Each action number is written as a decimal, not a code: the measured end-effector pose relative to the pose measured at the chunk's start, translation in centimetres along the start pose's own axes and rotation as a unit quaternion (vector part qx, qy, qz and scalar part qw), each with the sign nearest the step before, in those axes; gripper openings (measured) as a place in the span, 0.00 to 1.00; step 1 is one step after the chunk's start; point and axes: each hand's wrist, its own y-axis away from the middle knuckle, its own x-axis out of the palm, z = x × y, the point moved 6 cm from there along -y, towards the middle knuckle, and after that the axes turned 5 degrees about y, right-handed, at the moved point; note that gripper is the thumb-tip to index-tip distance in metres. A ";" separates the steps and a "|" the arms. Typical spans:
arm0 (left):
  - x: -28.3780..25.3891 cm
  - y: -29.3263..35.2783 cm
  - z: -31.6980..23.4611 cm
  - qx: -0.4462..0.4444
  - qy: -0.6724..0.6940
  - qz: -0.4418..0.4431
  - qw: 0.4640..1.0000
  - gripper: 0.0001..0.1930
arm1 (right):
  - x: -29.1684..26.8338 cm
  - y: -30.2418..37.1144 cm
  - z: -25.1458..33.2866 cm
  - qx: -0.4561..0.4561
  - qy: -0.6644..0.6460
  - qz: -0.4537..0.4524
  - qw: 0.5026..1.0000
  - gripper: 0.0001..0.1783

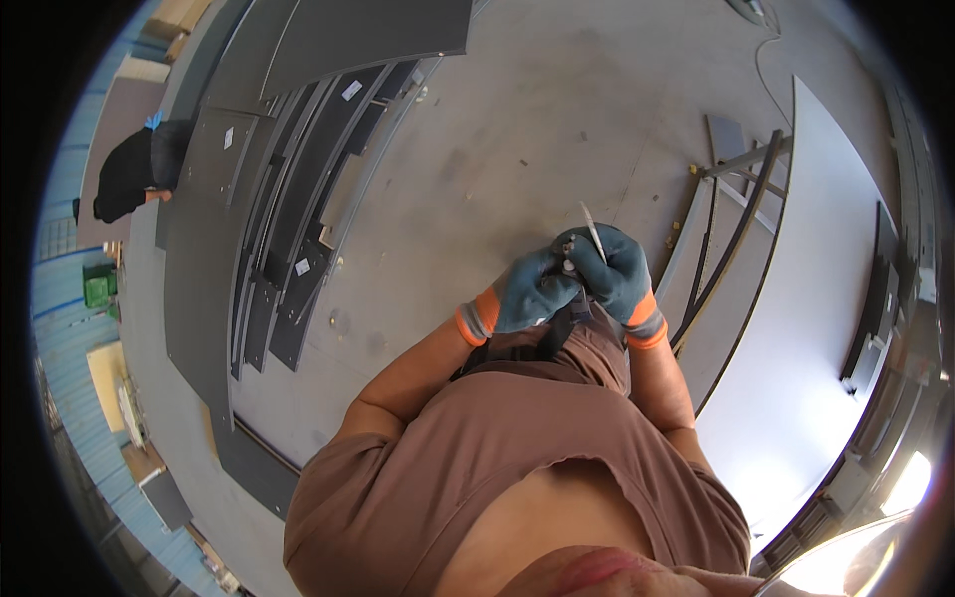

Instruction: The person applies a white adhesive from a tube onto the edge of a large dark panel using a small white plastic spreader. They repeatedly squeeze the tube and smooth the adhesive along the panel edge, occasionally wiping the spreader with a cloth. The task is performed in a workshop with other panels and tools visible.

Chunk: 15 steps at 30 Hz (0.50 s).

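Note:
Both my hands wear blue-grey work gloves with grey and orange cuffs and meet in front of my waist. My right hand [619,271] is closed, and a slim, white, pointed stick like a pen [594,231] juts up from it. My left hand [532,289] is closed right beside it, its fingers curled inward. Between the two hands show small metallic and whitish pieces [569,261], too small to name. Glove fingers hide whatever else is gripped. A dark strap [557,338] hangs just below the hands.
Dark grey panels [328,179] lie stacked on the left. On the right stands a large light panel [821,298] beside a metal frame [731,199]. Small scraps dot the concrete floor [497,149]. A person in black [134,169] bends over panels at far left.

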 end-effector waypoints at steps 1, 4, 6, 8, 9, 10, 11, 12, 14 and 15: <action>-0.9 -0.5 -0.2 -0.015 0.002 -0.002 1.000 0.07 | 0.0 -1.6 -0.3 0.028 -0.054 0.026 0.998 0.08; -4.4 -3.0 -0.9 -0.042 0.018 -0.011 0.999 0.07 | 0.3 -7.8 0.2 0.085 -0.117 0.108 0.984 0.08; -6.3 -4.6 -1.2 -0.053 0.035 -0.032 0.997 0.08 | 0.5 -10.9 0.1 0.088 -0.087 0.129 0.984 0.09; -8.5 -5.6 -2.2 -0.132 0.146 -0.054 0.979 0.08 | 1.0 -14.1 -0.4 0.091 -0.081 0.131 0.984 0.09; -9.7 -6.2 -2.4 -0.169 0.199 -0.064 0.963 0.09 | 1.2 -15.9 -0.4 0.099 -0.096 0.130 0.982 0.09; -11.1 -7.1 -2.4 -0.157 0.201 -0.081 0.963 0.10 | 1.4 -17.8 -0.3 0.109 -0.112 0.126 0.980 0.09; -12.5 -7.8 -2.0 -0.147 0.204 -0.098 0.963 0.10 | 1.7 -19.3 -0.5 0.120 -0.128 0.123 0.977 0.09; -14.0 -8.6 -2.0 -0.138 0.206 -0.114 0.962 0.11 | 1.9 -20.7 -1.7 0.147 -0.129 0.096 0.976 0.10; -17.1 -10.4 -3.0 -0.162 0.210 -0.088 0.960 0.10 | 2.3 -23.8 -2.4 0.221 -0.138 0.087 0.961 0.10; -18.8 -11.3 -4.0 -0.167 0.207 -0.071 0.961 0.10 | 2.5 -25.0 -2.3 0.251 -0.140 0.079 0.954 0.11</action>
